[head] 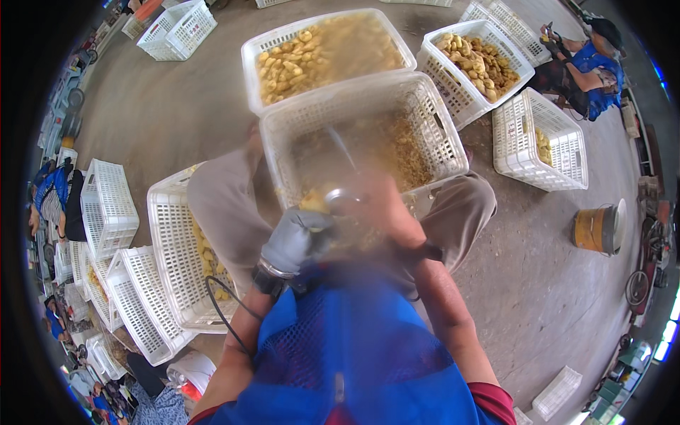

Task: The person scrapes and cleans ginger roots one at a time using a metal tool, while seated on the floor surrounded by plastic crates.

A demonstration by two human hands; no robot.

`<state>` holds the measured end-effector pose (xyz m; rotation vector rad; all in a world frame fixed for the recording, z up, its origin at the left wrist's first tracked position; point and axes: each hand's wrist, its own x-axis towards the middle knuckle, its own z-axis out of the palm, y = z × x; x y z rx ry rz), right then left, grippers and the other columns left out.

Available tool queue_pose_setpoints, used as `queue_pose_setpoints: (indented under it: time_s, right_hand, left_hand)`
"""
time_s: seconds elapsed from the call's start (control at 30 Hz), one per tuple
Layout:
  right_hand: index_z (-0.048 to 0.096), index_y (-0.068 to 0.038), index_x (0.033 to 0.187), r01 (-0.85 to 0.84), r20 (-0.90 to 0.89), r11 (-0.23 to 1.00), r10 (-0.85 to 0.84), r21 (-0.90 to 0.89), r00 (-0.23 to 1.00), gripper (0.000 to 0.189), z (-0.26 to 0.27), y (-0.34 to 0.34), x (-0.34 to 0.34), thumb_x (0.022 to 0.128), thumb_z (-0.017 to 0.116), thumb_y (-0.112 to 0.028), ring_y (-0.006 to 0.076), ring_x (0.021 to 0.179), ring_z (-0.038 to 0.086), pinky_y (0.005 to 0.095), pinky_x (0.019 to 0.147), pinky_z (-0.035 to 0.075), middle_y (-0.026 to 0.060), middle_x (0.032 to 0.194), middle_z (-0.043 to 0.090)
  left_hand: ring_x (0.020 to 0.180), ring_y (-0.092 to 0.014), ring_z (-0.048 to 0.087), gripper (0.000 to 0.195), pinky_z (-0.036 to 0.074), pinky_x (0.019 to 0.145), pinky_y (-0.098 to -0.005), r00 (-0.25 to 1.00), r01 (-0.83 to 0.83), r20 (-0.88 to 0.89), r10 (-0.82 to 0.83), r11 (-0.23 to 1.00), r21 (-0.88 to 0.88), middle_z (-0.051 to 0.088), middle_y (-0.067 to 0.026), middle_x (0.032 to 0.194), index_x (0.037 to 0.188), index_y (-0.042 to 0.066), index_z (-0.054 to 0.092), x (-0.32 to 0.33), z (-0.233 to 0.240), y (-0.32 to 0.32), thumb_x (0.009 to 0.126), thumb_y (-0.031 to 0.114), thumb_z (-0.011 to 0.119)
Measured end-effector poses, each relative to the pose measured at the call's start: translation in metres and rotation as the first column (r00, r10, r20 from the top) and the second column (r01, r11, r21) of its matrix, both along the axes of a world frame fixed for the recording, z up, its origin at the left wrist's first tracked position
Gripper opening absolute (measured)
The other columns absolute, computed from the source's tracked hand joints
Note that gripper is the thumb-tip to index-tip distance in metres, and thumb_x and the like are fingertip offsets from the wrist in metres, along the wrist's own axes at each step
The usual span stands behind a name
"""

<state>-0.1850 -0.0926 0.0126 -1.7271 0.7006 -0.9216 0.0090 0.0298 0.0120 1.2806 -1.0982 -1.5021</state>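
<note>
My left hand (295, 239), in a grey glove, grips a pale yellow root piece (313, 202) that looks like ginger, over the near edge of a white plastic crate (366, 85). My bare right hand (390, 207) is badly blurred just right of it. A shiny, thin metal tool (342, 146) appears to extend up and left from that hand; blur hides its exact kind. Brown-yellow peelings (411, 154) lie in the crate between my knees. A smear on the view hides part of the crate's inside.
Beyond it stands a crate of yellow roots (289, 66), with another full crate (478, 66) to its right. A crate holding a few roots (170, 212) is by my left leg. A bucket (595, 231) stands right. Co-workers (589, 69) sit at both sides.
</note>
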Motion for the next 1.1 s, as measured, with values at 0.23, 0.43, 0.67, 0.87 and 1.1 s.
queue_pose_setpoints:
  time_s: [0.23,0.43,0.67,0.87,1.1]
  right_hand:
    - [0.066,-0.006,0.086,-0.057,-0.232,0.998,0.063,0.031,0.971,0.016,0.013,0.004,0.002,0.082,0.08,-0.01,0.0267,0.072,0.057,0.0415,0.057,0.043,0.0115,0.081,0.057]
    - [0.063,-0.007,0.081,0.193,-0.19,0.98,-0.198,-0.046,0.962,0.021,0.028,-0.031,-0.028,0.085,0.08,-0.018,0.0232,0.073,0.058,0.0415,0.062,0.047,0.0094,0.088,0.063]
    - [0.064,-0.004,0.084,0.12,-0.07,0.989,-0.114,0.088,0.991,0.022,-0.009,-0.013,-0.003,0.084,0.08,-0.02,0.0229,0.071,0.056,0.0395,0.062,0.046,0.0126,0.082,0.059]
    - [0.064,-0.002,0.081,0.118,-0.055,0.992,-0.115,0.049,0.992,0.02,0.01,-0.012,0.006,0.083,0.08,-0.015,0.02,0.072,0.057,0.0365,0.061,0.045,0.009,0.075,0.059]
    - [0.064,-0.004,0.083,0.314,-0.082,0.869,-0.307,0.382,0.948,0.022,0.021,-0.038,-0.01,0.081,0.081,-0.017,0.0237,0.07,0.057,0.037,0.062,0.046,0.0064,0.078,0.055]
  left_hand:
    - [0.078,-0.018,0.072,0.037,0.056,0.081,-0.0318,0.986,-0.019,0.164,-0.007,0.987,0.158,0.078,-0.0109,0.088,0.095,-0.002,0.079,-0.004,0.003,0.003,0.104,0.019,0.049]
    - [0.059,-0.014,0.064,0.027,0.046,0.061,-0.0273,0.992,-0.084,0.094,0.079,0.995,0.056,0.071,-0.0087,0.073,0.095,-0.006,0.076,-0.006,-0.001,0.003,0.096,0.01,0.054]
    - [0.051,-0.011,0.062,0.023,0.045,0.048,-0.0228,0.996,-0.048,0.073,0.047,0.999,0.013,0.069,-0.0075,0.069,0.103,-0.008,0.072,-0.009,0.0,-0.002,0.092,0.006,0.058]
    - [0.046,-0.013,0.061,0.022,0.043,0.043,-0.0243,0.994,-0.107,0.012,0.109,0.988,-0.116,0.069,-0.0086,0.07,0.104,-0.007,0.07,-0.008,-0.005,-0.011,0.085,0.0,0.061]
    - [0.045,-0.014,0.056,0.022,0.043,0.044,-0.025,0.997,-0.062,-0.039,0.072,0.974,0.217,0.07,-0.0101,0.071,0.102,-0.004,0.071,0.007,0.019,-0.044,0.083,0.005,0.063]
